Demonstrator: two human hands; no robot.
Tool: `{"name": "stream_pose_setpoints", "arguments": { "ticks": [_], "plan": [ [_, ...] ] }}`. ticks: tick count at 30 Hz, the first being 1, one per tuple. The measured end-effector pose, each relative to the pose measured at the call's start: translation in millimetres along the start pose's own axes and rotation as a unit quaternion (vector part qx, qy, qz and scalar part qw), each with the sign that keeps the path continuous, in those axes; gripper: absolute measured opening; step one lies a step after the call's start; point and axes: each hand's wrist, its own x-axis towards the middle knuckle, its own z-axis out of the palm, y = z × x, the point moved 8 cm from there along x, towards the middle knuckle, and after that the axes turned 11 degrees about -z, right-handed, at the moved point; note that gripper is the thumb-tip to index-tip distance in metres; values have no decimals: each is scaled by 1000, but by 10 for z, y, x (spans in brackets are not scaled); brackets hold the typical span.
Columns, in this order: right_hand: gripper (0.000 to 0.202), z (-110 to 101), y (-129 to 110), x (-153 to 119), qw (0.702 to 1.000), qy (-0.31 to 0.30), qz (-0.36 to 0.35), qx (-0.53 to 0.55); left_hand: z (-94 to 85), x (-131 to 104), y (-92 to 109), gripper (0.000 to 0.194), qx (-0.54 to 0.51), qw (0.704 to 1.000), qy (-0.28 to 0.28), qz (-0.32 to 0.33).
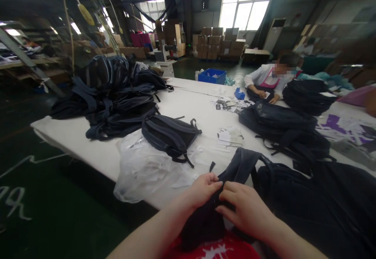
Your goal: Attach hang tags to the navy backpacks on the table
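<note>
A dark navy backpack strap (pixel 239 165) runs up and over toward a dark backpack (pixel 284 188) lying at the right. My left hand (pixel 205 188) pinches the strap's edge between thumb and fingers. Close beside it, my right hand (pixel 242 204) has its fingers curled onto the same strap, thumb apart below. Whatever small part lies between the fingertips is too dark to make out. Below the hands, the strap's dark fabric hangs over a red garment (pixel 229 249) with a white print.
A white table (pixel 188 98) carries a heap of backpacks (pixel 117 90), a single backpack (pixel 169 133), clear plastic bags (pixel 147 169) and paper tags (pixel 230 137). Across it, a person (pixel 268 79) handles a tag beside more backpacks (pixel 279 122). A blue crate (pixel 212 76) stands beyond.
</note>
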Motion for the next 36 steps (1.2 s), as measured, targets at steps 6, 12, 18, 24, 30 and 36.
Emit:
{"name": "stream_pose_setpoints", "arguments": {
  "ticks": [6, 12, 18, 24, 30, 36],
  "plan": [
    [9, 114, -7, -82, 1000, 10, 5, -9, 34, 1, 5, 42, 61, 998, 7, 23],
    [20, -168, 466, -66, 980, 67, 132, -131, 142, -172, 66, 16, 214, 973, 61, 64],
    [26, -678, 1922, -214, 910, 21, 369, -189, 322, -395, 49, 18, 410, 900, 98, 108],
    [21, -577, 2323, -325, 910, -9, 388, -145, 194, -441, -35, 20, 386, 913, 81, 100],
    [34, -414, 1301, -277, 996, 47, 69, -7, -203, -529, 76, 24, 326, 931, 138, 85],
    [33, -427, 401, -806, 963, 229, -123, -67, -381, -739, 335, 21, 370, 916, 152, 34]
  ]
}}
